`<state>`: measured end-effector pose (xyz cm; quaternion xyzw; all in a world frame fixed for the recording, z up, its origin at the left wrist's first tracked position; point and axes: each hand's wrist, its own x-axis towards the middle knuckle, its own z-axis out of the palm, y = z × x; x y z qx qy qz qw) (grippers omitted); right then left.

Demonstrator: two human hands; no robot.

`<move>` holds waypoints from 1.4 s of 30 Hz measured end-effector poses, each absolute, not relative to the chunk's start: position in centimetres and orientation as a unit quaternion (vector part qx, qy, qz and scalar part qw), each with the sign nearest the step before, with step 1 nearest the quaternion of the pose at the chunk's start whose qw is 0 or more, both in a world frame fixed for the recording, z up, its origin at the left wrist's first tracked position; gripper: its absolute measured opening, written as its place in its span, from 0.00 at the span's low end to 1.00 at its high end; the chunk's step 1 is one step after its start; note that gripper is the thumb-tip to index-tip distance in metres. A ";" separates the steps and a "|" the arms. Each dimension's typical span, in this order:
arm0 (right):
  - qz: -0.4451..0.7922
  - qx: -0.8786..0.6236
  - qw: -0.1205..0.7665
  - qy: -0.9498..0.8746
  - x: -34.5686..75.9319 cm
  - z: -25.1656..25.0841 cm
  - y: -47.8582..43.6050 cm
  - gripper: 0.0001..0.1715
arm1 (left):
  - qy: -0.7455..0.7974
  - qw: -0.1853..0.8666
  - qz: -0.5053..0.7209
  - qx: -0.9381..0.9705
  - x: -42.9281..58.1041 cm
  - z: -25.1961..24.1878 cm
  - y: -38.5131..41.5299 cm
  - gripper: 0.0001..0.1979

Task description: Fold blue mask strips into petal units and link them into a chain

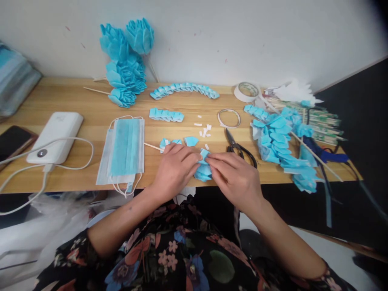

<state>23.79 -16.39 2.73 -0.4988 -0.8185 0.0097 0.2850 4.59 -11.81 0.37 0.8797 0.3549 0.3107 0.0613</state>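
Observation:
At the table's front edge, my left hand (174, 167) and my right hand (236, 176) pinch a strip of folded blue mask fabric (203, 173) between them. Its folds overlap, and my fingers cover part of it. Just beyond my left hand lie a single folded blue petal (190, 140) and a short blue piece (169, 142) beside a thin wooden stick (152, 146). Small white tape bits (205, 131) are scattered past the strip. Black-handled scissors (236, 145) rest behind my right hand.
Face masks (127, 147) and a white power bank (56, 137) lie left. Blue fabric flowers (124, 60) stand against the wall. Two pleated strips (184, 89), tape rolls (247, 91) and a thin ring (229, 118) sit behind. Blue petal chains (275, 139) hang over the right front edge.

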 end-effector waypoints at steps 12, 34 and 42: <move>0.010 -0.497 0.283 -0.820 23.9 2.8 -16.4 0.16 | 0.343 0.144 0.292 0.881 3.7 1.5 -11.5 0.09; 0.002 -0.487 0.288 -0.824 23.6 2.7 -16.3 0.13 | 0.283 -0.028 0.319 0.904 3.3 1.2 -11.7 0.05; 0.033 -0.474 0.308 -0.824 24.1 2.6 -16.3 0.23 | 0.273 -0.018 0.273 0.922 3.0 0.6 -12.1 0.11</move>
